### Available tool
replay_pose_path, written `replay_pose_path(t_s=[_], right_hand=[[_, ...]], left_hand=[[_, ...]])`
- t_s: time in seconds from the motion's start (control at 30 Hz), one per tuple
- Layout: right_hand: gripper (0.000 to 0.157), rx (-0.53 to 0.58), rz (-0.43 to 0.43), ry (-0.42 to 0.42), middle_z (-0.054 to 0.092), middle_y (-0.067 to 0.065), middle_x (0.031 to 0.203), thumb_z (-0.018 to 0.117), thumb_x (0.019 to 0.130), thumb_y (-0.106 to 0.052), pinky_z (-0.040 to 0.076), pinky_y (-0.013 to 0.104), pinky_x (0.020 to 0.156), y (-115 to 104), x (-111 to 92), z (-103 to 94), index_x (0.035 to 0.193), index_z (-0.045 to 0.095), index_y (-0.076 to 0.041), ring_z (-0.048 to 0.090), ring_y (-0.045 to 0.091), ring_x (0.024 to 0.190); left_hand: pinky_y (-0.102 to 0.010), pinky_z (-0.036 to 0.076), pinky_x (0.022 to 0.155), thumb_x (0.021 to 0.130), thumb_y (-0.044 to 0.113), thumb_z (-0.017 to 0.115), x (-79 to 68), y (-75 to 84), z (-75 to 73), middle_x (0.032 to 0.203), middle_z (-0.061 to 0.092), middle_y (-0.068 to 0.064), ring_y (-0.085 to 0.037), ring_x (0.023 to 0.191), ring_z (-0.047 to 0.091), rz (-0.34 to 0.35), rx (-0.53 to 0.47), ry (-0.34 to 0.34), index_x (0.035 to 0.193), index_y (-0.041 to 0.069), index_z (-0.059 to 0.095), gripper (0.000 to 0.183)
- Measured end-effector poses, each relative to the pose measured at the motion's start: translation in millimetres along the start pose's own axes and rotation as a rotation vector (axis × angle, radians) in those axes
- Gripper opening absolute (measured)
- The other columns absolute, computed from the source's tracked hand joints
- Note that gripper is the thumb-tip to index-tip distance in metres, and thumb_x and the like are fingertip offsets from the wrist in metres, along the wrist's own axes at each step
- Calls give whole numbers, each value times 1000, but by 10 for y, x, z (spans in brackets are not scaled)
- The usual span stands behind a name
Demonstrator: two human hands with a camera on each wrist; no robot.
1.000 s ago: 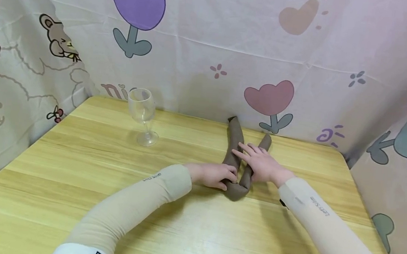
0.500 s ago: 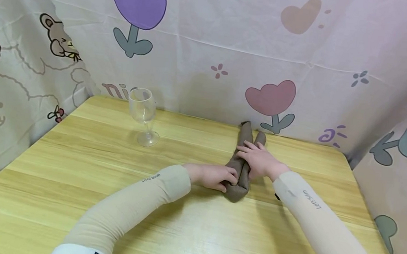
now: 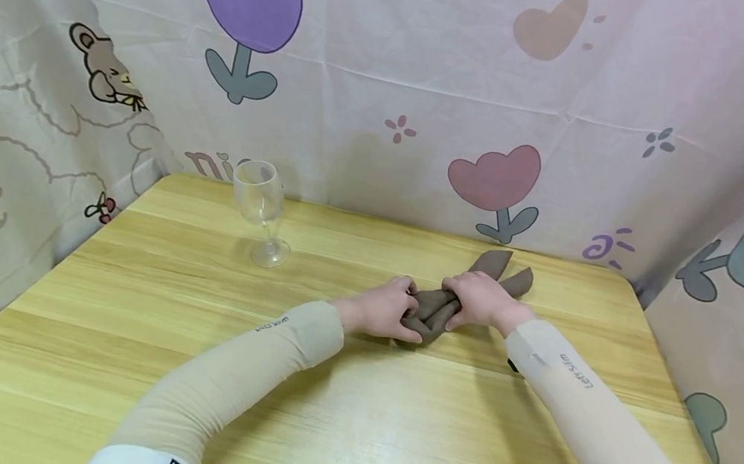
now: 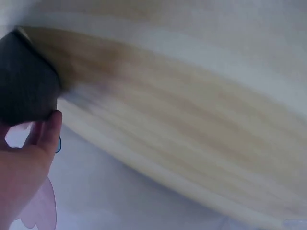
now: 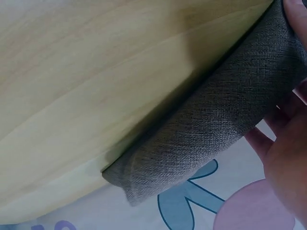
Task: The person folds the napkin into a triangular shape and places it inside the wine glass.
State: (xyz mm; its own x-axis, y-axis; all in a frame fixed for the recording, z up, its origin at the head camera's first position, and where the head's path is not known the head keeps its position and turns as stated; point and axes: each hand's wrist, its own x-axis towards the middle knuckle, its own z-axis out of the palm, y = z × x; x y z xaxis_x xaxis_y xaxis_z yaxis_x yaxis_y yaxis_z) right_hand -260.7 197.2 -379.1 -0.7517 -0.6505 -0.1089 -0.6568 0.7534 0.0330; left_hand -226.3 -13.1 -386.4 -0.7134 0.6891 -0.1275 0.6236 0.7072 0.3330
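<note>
— Beginning with the left grip (image 3: pixel 383 308): apart or together?

— Clamped on the folded end of a brown cloth roll (image 3: pixel 430 314), thumb on the nearer side, other fingers curled on the farther side. Mostly blurred beyond that from the left wrist.

— And the right grip (image 3: pixel 481 298)?

— Clamped too, just beside the left one, farther along the same cloth. Wrapped over both strands, thumb on the nearer side, fingers bent over the top.

— Meaning the cloth between the grips?

— Yes, partly: doubled over, fold at the left grip, strands lying against each other, then under the right grip. Beyond the right grip, out again as two free ends (image 3: pixel 492 263), spread slightly apart and pointing away and rightward. Coarse weave plain to see from the right wrist.

— Beneath both grips?

— A wood-grained surface (image 3: pixel 352 439), stretching out on every side.

— Farther off?

— Left of the left grip and farther back, well apart from the cloth, a clear wine glass (image 3: pixel 259 199), standing upright. Leading back from the grips, pale sleeves (image 3: pixel 229 386), lettered near the wrists. Past the free ends, a printed curtain (image 3: pixel 360 74), with a pink flower (image 3: pixel 495 175) beyond the right grip and a purple tulip (image 3: pixel 247 3) beyond the glass.
</note>
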Motion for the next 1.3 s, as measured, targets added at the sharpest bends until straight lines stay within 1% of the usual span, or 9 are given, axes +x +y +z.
replay_pose_path(t_s=[0.1,0.23,0.37,0.53,0.77,0.9,1.03,1.13,1.3], right_hand=[[55,7,10,-2,65,4,98,82,66,-41,45,42,89,5,-3,-3,105,61,-9,61,24,93],[52,20,20,-9,65,3,94,80,68,-42,48,41,83,13,-19,17,104,63,-9,62,23,87],[42,54,30,6,66,2,91,77,72,-42,50,41,77,27,-46,63,98,63,-12,63,21,84],[33,113,21,27,64,-1,87,74,76,-40,49,37,73,62,-83,124,94,62,-14,60,16,79],[55,97,58,21,60,8,100,75,76,-39,48,45,82,184,-192,128,115,61,-4,59,27,93],[52,75,63,21,59,6,94,76,75,-39,48,44,81,230,-214,134,111,61,-4,58,25,88],[47,95,68,15,60,4,91,77,73,-39,48,43,79,235,-205,122,103,61,-6,58,23,85],[39,144,86,3,61,2,88,77,74,-38,47,41,76,259,-206,110,96,61,-10,57,19,81],[27,182,115,13,61,-1,82,77,75,-31,45,38,71,387,-287,95,87,62,-12,53,15,73]], left_hand=[[-28,44,92,82,42,68,19,14,2,122,43,-9,-19,108,44,-47,-47,29,99,11,52,40],[-30,44,95,81,37,68,41,29,12,131,40,-13,-21,113,45,-118,-95,36,133,7,36,68],[-33,42,100,81,29,68,71,21,20,136,41,-17,-23,119,46,-143,-128,35,144,5,23,80],[-34,41,101,81,16,68,118,-57,0,134,47,-16,-23,117,51,-126,-196,55,144,2,24,79],[-37,42,101,83,15,64,124,-222,-47,134,51,-12,-28,122,47,-176,-125,92,141,3,34,67],[-39,41,100,83,30,67,114,-244,-60,133,50,-11,-28,120,45,-199,-29,101,137,8,43,64],[-39,42,99,81,43,70,107,-238,-67,130,49,-13,-28,118,47,-262,-51,98,137,8,43,72],[-37,44,97,80,38,72,104,-251,-76,124,55,-13,-27,114,52,-289,-88,117,132,4,48,66],[-34,47,92,83,29,71,95,-301,-94,114,62,-10,-23,105,58,-269,-85,133,119,5,59,46]])
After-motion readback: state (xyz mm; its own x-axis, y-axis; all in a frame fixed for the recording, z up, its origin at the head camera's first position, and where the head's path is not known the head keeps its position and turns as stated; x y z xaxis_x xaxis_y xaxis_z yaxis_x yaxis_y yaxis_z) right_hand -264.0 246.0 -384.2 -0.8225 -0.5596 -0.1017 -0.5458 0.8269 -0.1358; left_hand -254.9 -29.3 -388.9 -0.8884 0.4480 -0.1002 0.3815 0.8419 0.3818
